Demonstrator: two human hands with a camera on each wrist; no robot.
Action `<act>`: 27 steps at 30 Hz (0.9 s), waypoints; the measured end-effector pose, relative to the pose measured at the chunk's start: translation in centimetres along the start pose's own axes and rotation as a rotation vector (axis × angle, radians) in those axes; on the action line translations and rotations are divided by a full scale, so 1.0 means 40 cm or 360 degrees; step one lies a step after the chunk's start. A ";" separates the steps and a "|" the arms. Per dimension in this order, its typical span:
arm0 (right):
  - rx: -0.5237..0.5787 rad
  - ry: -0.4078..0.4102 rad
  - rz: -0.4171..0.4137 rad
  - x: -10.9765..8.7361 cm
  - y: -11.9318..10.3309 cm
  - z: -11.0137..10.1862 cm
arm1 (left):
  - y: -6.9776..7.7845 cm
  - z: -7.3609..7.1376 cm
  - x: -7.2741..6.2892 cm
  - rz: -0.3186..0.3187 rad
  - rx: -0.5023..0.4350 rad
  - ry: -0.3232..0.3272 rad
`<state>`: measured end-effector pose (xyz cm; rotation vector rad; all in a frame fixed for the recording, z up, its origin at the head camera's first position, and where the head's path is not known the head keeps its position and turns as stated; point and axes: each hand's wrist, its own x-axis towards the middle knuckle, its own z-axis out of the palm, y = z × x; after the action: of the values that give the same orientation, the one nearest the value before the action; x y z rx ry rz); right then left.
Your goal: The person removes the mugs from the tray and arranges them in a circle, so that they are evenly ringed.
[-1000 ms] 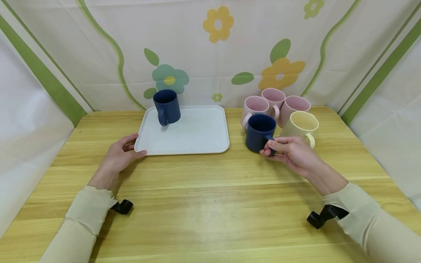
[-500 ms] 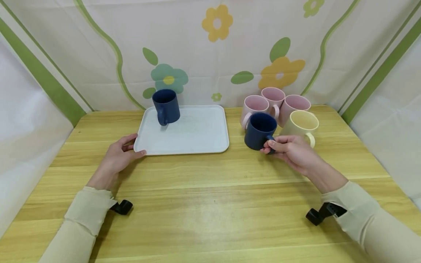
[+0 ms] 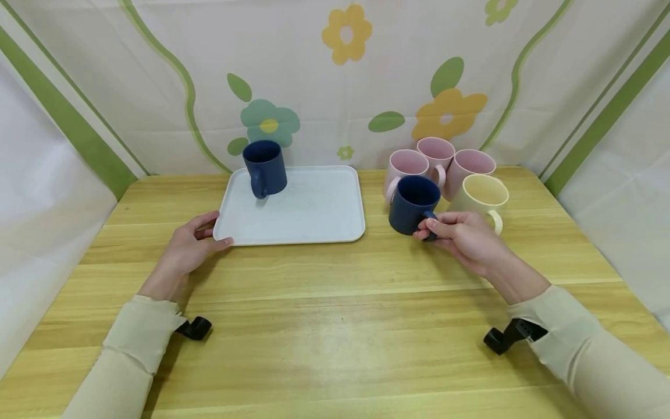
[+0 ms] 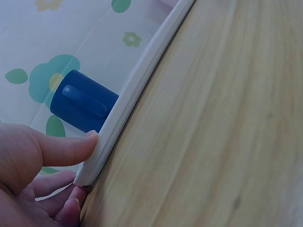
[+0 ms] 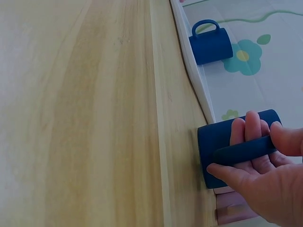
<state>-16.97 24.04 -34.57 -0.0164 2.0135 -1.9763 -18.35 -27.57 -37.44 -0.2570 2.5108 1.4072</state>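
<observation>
My left hand (image 3: 191, 247) holds the near left corner of a white rectangular tray (image 3: 314, 218). In the left wrist view the thumb (image 4: 71, 149) presses on the tray's rim and the other fingers reach to its outer side and underneath. On the tray's back left part stands a dark blue mug (image 3: 269, 171), its handle towards me. To the right of the tray, my right hand (image 3: 471, 241) grips the handle of a second dark blue mug (image 3: 410, 212), upright and close over the table. Its fingers go through the handle, with the thumb on the outside (image 5: 246, 150).
Behind the held mug stand several pink mugs (image 3: 473, 166), grouped near the curtain. A pale yellow mug (image 3: 476, 201) is just right of it, beside my right hand. The flowered curtain (image 3: 335, 87) closes off the back of the wooden table (image 3: 314, 326).
The blue mug in my right hand has risen a little, and the right forearm has shifted slightly left. My left hand stays at the tray's corner.
</observation>
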 end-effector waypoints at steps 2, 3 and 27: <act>-0.0022 0.0009 0.0002 0.001 -0.001 -0.001 | 0.001 0.000 0.000 -0.0001 0.0002 0.0002; -0.0031 0.0012 0.0003 0.002 -0.001 -0.002 | 0.002 0.000 -0.001 -0.0003 0.0000 0.0003; -0.0597 0.0442 -0.0272 -0.025 -0.027 -0.002 | 0.000 -0.002 0.002 0.0031 0.0020 0.0000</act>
<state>-16.28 24.30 -33.30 0.0014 2.6191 -1.7415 -18.44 -27.65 -37.42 -0.2303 2.5281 1.3980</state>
